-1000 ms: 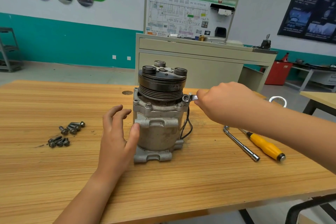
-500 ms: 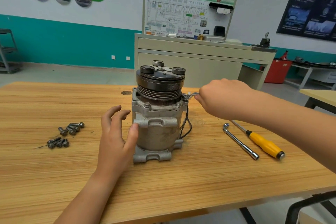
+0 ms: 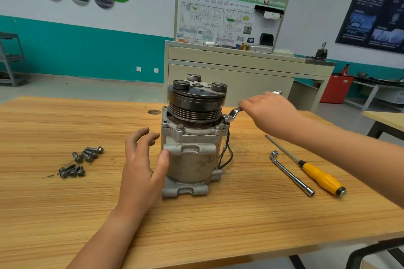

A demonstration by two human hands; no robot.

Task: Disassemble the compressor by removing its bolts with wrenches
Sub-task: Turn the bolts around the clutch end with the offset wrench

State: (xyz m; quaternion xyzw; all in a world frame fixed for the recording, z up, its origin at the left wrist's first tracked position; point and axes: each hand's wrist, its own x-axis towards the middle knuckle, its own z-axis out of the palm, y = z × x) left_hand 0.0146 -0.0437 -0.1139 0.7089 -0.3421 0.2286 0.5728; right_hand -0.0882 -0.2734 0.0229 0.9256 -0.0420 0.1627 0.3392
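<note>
The grey compressor (image 3: 192, 150) stands upright in the middle of the wooden table (image 3: 196, 225), its black pulley on top. A silver ring wrench (image 3: 234, 114) sits on a bolt at the compressor's upper right flange. My right hand (image 3: 269, 111) lies over the wrench handle and holds it; the handle's far end pokes out behind the hand. My left hand (image 3: 142, 164) rests against the compressor's left side with the thumb on the housing and the fingers spread and lifted. Several removed bolts (image 3: 80, 161) lie to the left.
An L-shaped socket wrench (image 3: 290, 173) and a yellow-handled screwdriver (image 3: 317, 174) lie to the right of the compressor. A beige training bench (image 3: 240, 65) stands behind the table. Another table corner (image 3: 387, 120) shows at the far right.
My right hand has swung the wrench handle away from me toward the back right, turning it on the bolt. My left hand has stayed against the compressor.
</note>
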